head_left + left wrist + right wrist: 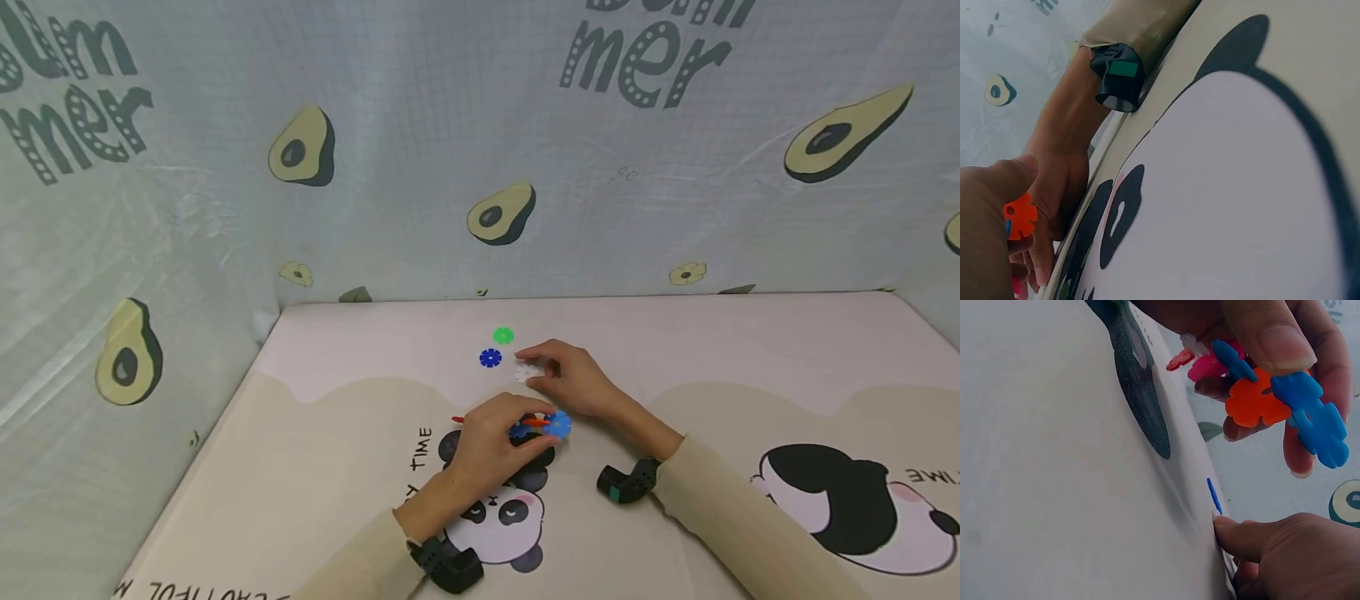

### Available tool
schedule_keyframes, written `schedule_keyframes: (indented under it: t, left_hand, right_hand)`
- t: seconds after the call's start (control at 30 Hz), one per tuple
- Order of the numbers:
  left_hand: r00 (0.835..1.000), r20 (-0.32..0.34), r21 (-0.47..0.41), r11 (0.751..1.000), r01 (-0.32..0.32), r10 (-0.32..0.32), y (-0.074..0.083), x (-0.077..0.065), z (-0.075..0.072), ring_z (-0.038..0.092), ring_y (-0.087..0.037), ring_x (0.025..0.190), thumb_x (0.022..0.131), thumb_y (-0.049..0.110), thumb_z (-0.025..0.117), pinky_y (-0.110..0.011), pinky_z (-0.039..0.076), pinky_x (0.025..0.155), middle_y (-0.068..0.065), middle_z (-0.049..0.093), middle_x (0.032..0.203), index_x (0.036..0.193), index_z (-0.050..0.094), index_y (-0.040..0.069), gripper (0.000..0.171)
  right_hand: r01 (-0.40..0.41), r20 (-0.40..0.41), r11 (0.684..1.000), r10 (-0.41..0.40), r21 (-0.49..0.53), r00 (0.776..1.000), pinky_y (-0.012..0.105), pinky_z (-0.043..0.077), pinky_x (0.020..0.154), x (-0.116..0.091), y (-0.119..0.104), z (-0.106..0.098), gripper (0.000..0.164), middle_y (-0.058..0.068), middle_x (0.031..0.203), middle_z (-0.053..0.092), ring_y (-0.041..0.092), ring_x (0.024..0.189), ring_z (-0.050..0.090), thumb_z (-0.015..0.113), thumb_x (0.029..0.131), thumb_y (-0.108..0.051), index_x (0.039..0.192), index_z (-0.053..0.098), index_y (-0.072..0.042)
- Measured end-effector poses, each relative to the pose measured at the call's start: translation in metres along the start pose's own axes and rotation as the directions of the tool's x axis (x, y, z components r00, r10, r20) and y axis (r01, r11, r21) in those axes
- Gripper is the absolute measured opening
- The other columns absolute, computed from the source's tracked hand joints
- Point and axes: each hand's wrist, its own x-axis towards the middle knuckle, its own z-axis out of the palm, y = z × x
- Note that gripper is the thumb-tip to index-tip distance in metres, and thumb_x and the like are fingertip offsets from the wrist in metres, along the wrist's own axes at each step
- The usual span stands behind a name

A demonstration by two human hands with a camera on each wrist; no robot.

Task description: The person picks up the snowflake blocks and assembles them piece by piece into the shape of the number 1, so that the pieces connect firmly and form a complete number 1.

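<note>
My left hand [487,443] pinches a chain of interlocked plastic snowflake discs above the table. The right wrist view shows its blue disc [1322,425], orange disc [1244,405], second blue disc [1232,359], pink disc [1207,367], white disc [1194,344] and red disc [1180,360]. Farther back, my right hand [576,382] has its thumb and fingers around a loose white snowflake disc [527,371] at the tabletop; the fingers partly hide it. Left of that lie a dark blue disc [491,357] and a green disc [503,335].
A printed cloth with a panda [498,533] and a dog picture [840,508] covers the table [337,483]. Behind it hangs a pale curtain [405,150] with avocado prints. Black wrist cameras sit on both wrists, the right one [626,482] close above the table.
</note>
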Motion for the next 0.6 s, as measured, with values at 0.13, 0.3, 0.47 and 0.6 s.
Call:
schedule_keyframes:
  t: [0.13,0.3,0.47,0.6]
  left_hand:
    - [0.999,0.009,-0.013,0.999,0.031,-0.031,0.002,0.0,-0.001,0.062,-0.009,0.088,0.072,0.019,0.085,-0.016,0.048,0.076,0.002,0.071,0.096,0.102,0.07,0.01,0.035]
    - [0.999,0.014,-0.013,0.999,0.05,-0.05,0.004,0.0,-0.001,0.063,-0.009,0.088,0.073,0.021,0.085,-0.016,0.048,0.075,0.002,0.071,0.097,0.103,0.071,0.01,0.035]
    - [0.998,0.024,-0.016,0.998,0.065,-0.065,0.004,0.0,-0.001,0.062,-0.009,0.089,0.074,0.022,0.084,-0.015,0.048,0.076,0.002,0.071,0.098,0.104,0.071,0.011,0.035]
    - [0.998,0.024,-0.016,0.998,0.063,-0.062,0.003,0.0,-0.001,0.063,-0.009,0.089,0.074,0.021,0.084,-0.015,0.048,0.075,0.003,0.07,0.098,0.104,0.071,0.011,0.035]
  right_hand:
    - [-0.015,-0.002,1.0,0.015,-0.023,1.0,0.028,0.04,0.061,-0.001,0.0,-0.002,0.035,-0.001,0.083,0.055,0.013,0.071,0.048,0.075,0.082,-0.012,0.116,0.069,-0.008]
    - [-0.015,-0.011,0.999,0.014,-0.042,1.0,0.031,0.047,0.069,-0.005,0.001,-0.007,0.026,-0.002,0.086,0.062,0.014,0.077,0.054,0.071,0.086,-0.013,0.112,0.072,-0.012]
    - [-0.036,-0.023,0.999,0.035,-0.023,0.999,0.033,0.051,0.074,-0.012,0.0,-0.013,0.023,-0.001,0.091,0.068,0.014,0.08,0.059,0.07,0.088,-0.014,0.111,0.073,-0.014]
    - [-0.073,-0.03,0.997,0.073,0.023,0.997,0.03,0.047,0.065,-0.016,-0.001,-0.018,0.024,-0.005,0.079,0.063,0.014,0.072,0.056,0.072,0.087,-0.016,0.111,0.072,-0.015]
